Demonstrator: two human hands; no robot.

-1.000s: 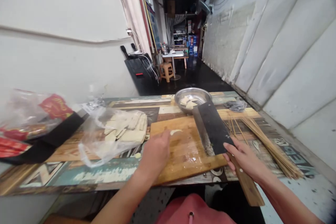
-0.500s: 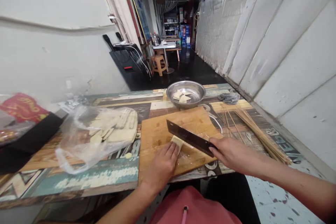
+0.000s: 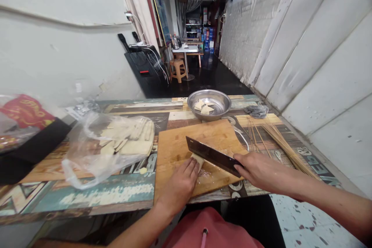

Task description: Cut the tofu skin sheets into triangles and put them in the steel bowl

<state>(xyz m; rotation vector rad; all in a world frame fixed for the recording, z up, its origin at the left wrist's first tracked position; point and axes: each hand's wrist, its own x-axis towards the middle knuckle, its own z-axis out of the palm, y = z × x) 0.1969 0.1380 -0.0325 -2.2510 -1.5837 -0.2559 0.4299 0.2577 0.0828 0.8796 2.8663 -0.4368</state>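
My left hand (image 3: 179, 180) presses its fingers, held together, on a pale slice of tofu sheet (image 3: 198, 159) on the wooden cutting board (image 3: 171, 145). My right hand (image 3: 252, 167) grips a dark, broad-bladed cleaver (image 3: 212, 156) by its handle. The blade slants across the board, its edge beside the far end of the slice, just past my left fingertips. Whether it touches the slice, I cannot tell. Small wet scraps lie on the board under the cleaver. Behind the board, a steel bowl (image 3: 209, 104) holds several cut pale pieces (image 3: 205, 107).
Left of the board, an open plastic bag (image 3: 84, 162) holds stacked tofu sheets (image 3: 135, 147). A bundle of thin wooden skewers (image 3: 287, 149) lies to the right, below a crumpled grey cloth or glove (image 3: 257, 111). A red package (image 3: 24, 112) stands at the far left.
The view has shifted slightly. Cleaver, slice and both hands sit a little nearer to me; both grips are the same.
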